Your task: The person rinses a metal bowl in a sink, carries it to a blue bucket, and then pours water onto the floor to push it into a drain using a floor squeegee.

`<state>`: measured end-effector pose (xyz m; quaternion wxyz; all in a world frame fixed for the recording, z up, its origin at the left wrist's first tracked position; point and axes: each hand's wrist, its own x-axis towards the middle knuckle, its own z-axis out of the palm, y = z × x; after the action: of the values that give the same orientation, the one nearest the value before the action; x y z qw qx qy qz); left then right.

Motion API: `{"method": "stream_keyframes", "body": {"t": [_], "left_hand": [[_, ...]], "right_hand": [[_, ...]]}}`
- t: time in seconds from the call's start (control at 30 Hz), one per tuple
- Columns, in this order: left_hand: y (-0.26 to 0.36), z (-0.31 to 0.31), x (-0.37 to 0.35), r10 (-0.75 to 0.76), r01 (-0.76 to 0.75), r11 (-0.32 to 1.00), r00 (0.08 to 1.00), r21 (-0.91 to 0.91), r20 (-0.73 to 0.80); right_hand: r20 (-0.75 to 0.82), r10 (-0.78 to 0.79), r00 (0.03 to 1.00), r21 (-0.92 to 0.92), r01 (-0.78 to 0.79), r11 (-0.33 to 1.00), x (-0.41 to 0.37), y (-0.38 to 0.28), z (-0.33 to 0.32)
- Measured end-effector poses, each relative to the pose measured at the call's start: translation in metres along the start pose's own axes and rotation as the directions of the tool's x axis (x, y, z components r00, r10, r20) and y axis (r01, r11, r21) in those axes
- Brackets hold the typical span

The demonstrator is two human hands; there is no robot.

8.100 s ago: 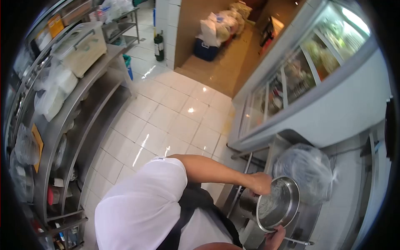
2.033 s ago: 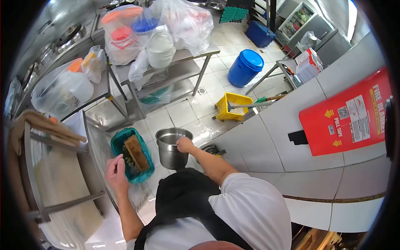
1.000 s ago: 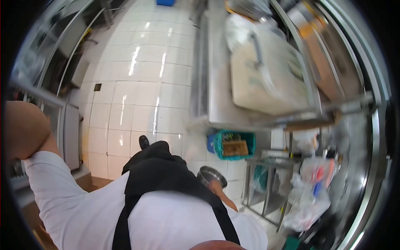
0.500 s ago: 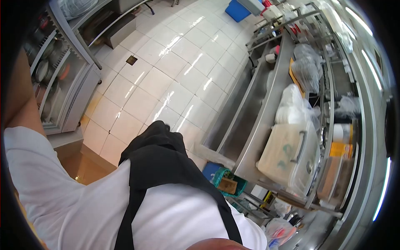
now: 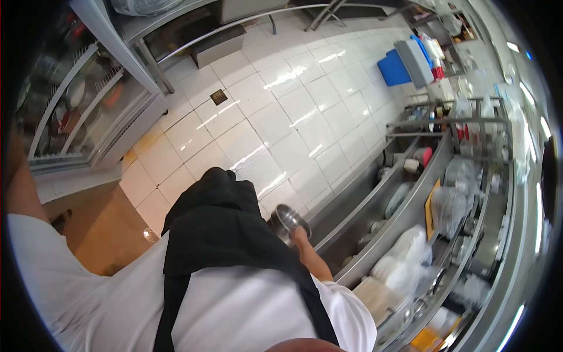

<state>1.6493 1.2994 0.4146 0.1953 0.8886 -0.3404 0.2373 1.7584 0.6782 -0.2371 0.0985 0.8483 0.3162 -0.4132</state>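
The right hand [image 5: 300, 236] had its grip closed on the steel pot [image 5: 285, 217], near centre towards six o'clock, apparently carrying it; the next move seemed to call for clearing the surface [image 5: 404, 206] at three o'clock. The left hand was out of view, its grip unknown.

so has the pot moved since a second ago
Yes. A second ago the pot was past the end of the steel shelves; now it is alongside their front, in the right hand.
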Motion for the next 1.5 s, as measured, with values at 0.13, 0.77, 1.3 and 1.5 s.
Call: {"method": "stream_keyframes", "body": {"t": [0.13,0.77,1.3,1.5], "left_hand": [[-0.059,-0.015,-0.001,-0.065,0.067,0.992,0.998,0.105,-0.016],[-0.388,-0.12,0.073,-0.348,0.56,0.741,0.792,0.37,-0.502],[-0.651,0.126,-0.021,-0.984,0.527,-0.148,-0.162,-0.837,0.072],[-0.817,0.159,-0.058,-0.958,-0.027,-0.185,-0.217,-0.982,0.186]], "right_hand": [[-0.002,0.212,0.977,0.061,-0.211,0.976,0.062,-0.002,-0.19],[-0.451,-0.06,0.891,-0.136,-0.002,0.991,0.301,-0.022,-0.614],[-0.479,-0.852,0.21,-0.616,0.612,0.497,0.343,-0.304,-1.139],[-0.174,-0.978,0.112,-0.787,0.581,0.207,0.463,-0.42,-1.184]]}}
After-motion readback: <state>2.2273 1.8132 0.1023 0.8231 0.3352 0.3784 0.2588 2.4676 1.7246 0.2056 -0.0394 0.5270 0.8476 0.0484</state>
